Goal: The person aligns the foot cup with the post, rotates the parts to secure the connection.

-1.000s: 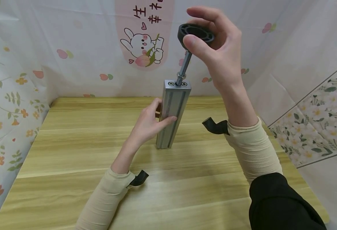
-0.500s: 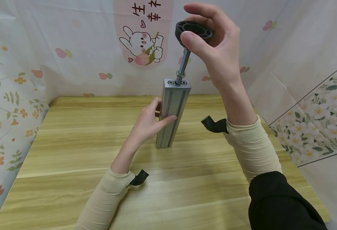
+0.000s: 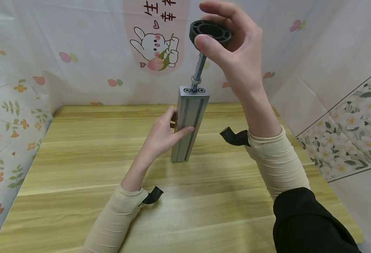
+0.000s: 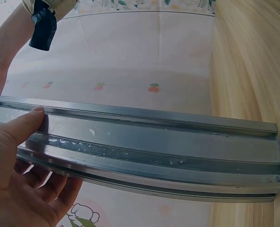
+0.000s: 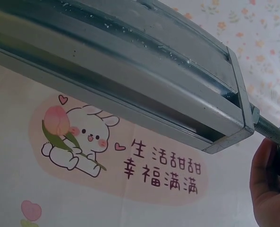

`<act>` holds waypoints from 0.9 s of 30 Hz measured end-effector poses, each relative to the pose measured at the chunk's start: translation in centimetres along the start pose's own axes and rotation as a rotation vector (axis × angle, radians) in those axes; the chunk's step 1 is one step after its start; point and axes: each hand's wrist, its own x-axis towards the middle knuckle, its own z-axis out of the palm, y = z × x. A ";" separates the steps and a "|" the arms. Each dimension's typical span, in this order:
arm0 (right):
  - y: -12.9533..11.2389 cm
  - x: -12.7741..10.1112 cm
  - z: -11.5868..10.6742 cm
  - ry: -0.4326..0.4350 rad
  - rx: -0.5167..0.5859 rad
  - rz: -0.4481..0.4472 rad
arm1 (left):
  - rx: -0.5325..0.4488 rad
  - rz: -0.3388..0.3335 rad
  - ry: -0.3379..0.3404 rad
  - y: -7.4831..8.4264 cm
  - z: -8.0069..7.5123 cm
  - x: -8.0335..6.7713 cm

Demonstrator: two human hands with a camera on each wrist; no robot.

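Observation:
A silver aluminium profile [image 3: 190, 119] stands on end on the wooden table, leaning slightly. My left hand [image 3: 161, 135] grips its middle, thumb across the near face and fingers behind. From the plate on its top end rises a threaded rod [image 3: 198, 70] with a nut [image 3: 195, 80] low on it. A round black levelling foot [image 3: 209, 31] caps the rod, its ribbed hollow side up. My right hand [image 3: 240, 52] pinches the foot's rim between thumb and fingers. In the right wrist view the rod [image 5: 272, 133] enters the end plate [image 5: 239, 113] beyond the nut [image 5: 255, 115].
The wooden table [image 3: 93, 151] spreads around the profile. Behind it hangs a white curtain [image 3: 87, 70] printed with a rabbit and fruit. More patterned cloth [image 3: 350, 130] is at the right. A black angled piece [image 3: 235, 136] sticks out from each sleeve cuff.
The right hand and the black foot have shifted slightly left and up in the head view, along with the rod's upper end. The left hand keeps its grip on the profile.

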 end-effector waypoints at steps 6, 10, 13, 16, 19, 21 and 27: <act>0.0 0.0 -0.1 0.006 0.009 -0.004 | 0.002 0.010 0.001 0.0 0.0 0.1; 0.0 -0.1 -0.2 0.003 0.003 0.005 | -0.005 0.015 0.002 -0.1 0.0 0.1; 0.0 -0.1 -0.3 -0.010 -0.012 0.012 | -0.005 0.016 0.004 -0.1 0.0 0.1; 0.0 -0.2 -0.3 -0.027 -0.032 0.022 | -0.005 0.016 0.008 -0.1 0.0 0.1; 0.0 -0.3 -0.4 -0.043 -0.032 0.040 | -0.006 0.018 0.011 -0.1 0.0 0.1; -0.1 -0.3 -0.4 -0.052 -0.013 0.057 | -0.006 0.021 0.014 -0.1 0.0 0.1; -0.3 -0.8 -0.8 -0.079 0.090 0.143 | -0.003 0.014 0.011 -0.2 0.0 0.1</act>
